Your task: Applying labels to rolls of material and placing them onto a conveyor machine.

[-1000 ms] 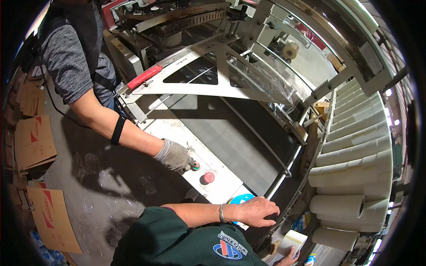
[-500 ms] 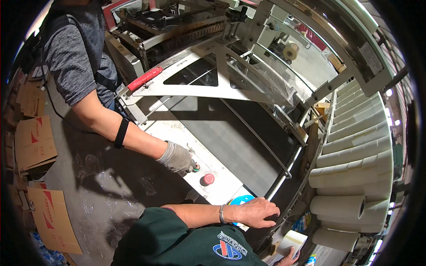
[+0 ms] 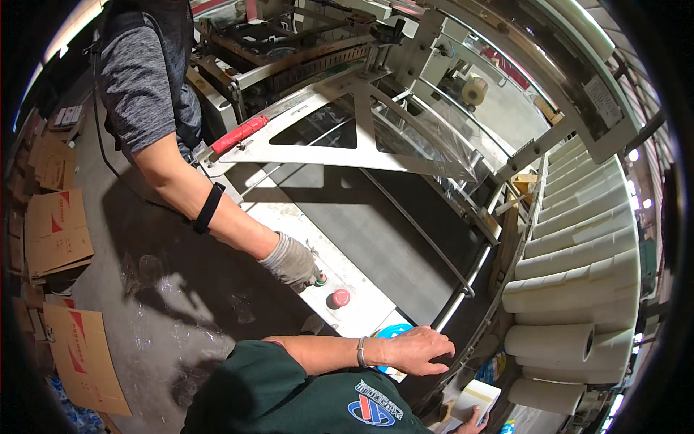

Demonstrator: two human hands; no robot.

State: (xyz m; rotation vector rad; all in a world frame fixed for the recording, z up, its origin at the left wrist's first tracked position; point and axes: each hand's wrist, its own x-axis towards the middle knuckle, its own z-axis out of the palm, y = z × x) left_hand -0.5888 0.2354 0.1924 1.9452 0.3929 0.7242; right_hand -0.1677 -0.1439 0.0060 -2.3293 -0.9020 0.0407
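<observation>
My left hand (image 3: 419, 349), with a metal band at its wrist, reaches to the right with its fingers and thumb apart. Under and beside it, at the near corner of the machine, shows a blue and white printed piece (image 3: 394, 330); whether the hand touches it I cannot tell. At the lower edge my right hand (image 3: 473, 422), mostly cut off, grips a white block-shaped pack (image 3: 476, 399) with a yellowish stripe. A co-worker's grey-gloved hand (image 3: 293, 263) has a finger at a green button (image 3: 321, 281). Close by stands a red mushroom-shaped button (image 3: 340, 297).
The dark conveyor belt (image 3: 369, 235) runs beneath a white metal frame (image 3: 318, 155) with a red handle (image 3: 240, 134). Many pale rolls (image 3: 578, 286) line the right side. Flattened cartons (image 3: 83, 354) and clear plastic scraps (image 3: 181, 333) lie on the left.
The co-worker's arm and body have shifted a little to the right in view, with the glove still at the green button. My right hand's white pack sits slightly lower. My left hand has hardly moved.
</observation>
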